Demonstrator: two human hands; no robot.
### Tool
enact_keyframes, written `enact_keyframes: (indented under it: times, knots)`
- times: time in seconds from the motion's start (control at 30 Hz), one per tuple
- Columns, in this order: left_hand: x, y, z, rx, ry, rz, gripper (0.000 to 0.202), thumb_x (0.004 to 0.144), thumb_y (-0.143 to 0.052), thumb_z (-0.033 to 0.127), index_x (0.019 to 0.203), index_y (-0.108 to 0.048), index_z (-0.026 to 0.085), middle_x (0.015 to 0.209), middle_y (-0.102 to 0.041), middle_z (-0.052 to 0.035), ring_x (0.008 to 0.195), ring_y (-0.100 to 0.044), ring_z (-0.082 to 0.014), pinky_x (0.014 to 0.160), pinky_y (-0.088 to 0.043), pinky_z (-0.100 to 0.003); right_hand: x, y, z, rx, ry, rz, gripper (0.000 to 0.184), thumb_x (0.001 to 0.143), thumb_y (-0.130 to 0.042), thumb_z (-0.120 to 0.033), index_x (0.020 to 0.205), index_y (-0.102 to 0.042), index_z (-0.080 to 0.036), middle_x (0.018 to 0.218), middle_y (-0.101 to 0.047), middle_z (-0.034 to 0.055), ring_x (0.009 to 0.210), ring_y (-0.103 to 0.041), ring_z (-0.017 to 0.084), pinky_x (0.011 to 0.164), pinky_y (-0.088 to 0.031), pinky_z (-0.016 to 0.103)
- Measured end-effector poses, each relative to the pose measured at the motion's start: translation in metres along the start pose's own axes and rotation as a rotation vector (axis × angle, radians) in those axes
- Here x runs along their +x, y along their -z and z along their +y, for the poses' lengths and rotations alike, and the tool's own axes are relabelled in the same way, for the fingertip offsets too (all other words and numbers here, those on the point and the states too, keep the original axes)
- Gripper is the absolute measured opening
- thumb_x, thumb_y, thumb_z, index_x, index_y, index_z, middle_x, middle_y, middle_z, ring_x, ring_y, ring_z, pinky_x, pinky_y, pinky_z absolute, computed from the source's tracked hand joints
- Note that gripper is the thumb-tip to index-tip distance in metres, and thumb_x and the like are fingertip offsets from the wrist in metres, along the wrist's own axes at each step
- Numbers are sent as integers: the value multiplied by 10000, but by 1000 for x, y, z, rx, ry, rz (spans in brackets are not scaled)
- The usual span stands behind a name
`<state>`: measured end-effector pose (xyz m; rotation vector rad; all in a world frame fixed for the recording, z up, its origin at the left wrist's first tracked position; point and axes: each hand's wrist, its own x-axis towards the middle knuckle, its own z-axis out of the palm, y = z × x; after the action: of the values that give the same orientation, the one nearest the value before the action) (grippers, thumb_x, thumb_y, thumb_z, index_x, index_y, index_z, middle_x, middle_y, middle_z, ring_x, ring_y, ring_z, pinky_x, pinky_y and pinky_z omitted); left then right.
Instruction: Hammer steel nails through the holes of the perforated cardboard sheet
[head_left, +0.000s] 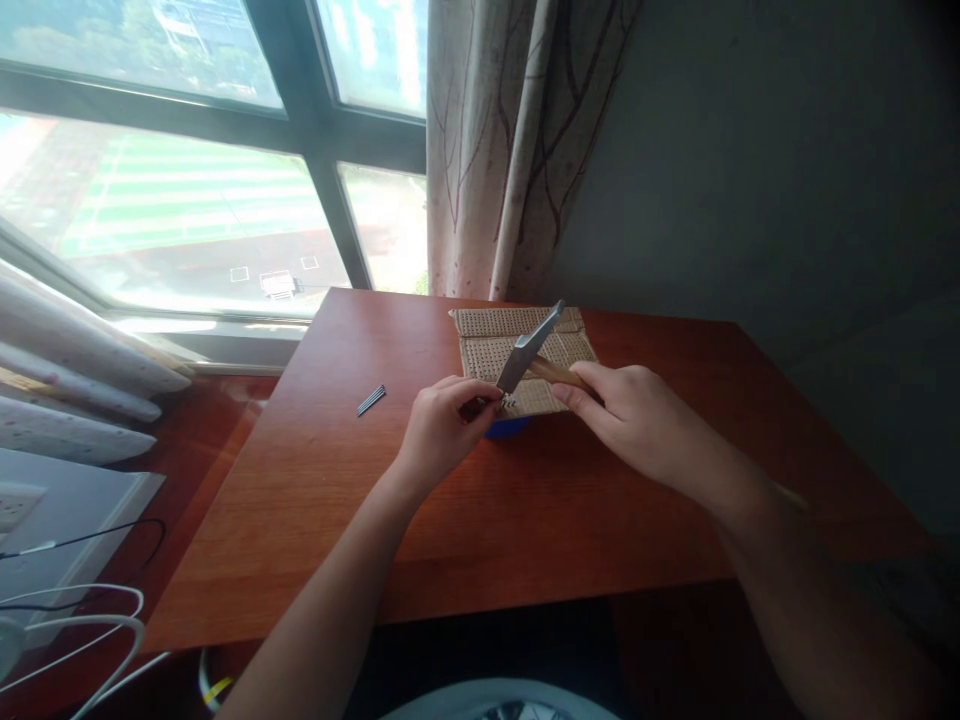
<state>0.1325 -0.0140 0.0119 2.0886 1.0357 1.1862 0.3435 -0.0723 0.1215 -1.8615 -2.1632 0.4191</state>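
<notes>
A perforated sheet of brown cardboard rests on a blue object, mostly hidden beneath it. My right hand grips the wooden handle of a hammer, and the metal head is tilted over the cardboard's near left part. Just under the head's lower end, my left hand is pinched at the fingertips on a thin nail, nearly hidden by the fingers and hammer. Several small nails stick up from the cardboard close to these fingertips. More nails lie in a small bundle on the table to the left.
The reddish-brown wooden table reaches to the window and the curtain. White and black cables hang at lower left, beside a wall socket. A pale round rim shows at the bottom edge.
</notes>
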Motion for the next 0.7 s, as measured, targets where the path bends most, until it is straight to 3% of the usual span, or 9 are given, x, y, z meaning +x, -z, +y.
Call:
enact_keyframes:
  times: [0.2,0.43,0.7]
  knots:
    - [0,3,0,3,-30,-25,92,835,-648,150,868,-720,196,773,-697,-24,621,-595,-117,581,-492,-235,0,-2,-1,1,-21,-2,372,996,-450,-487,726,-462,-231,612,-545,-13,553,-479,147,547,-261,301]
    - [2,10,-8,100,-119,-70,183,811,-723,232,992,-711,213,1095,-707,-81,1001,-624,-242,902,-528,-407,0,-3,1,35,-22,-18,367,997,-449,-490,737,-463,-232,633,-568,-15,569,-498,148,559,-282,300]
    - [3,11,-8,117,-104,-101,154,836,-710,256,985,-718,217,1085,-701,-74,996,-611,-242,902,-524,-412,-1,0,1,55,-12,15,382,999,-465,-479,713,-443,-226,593,-516,-31,551,-453,136,547,-261,300]
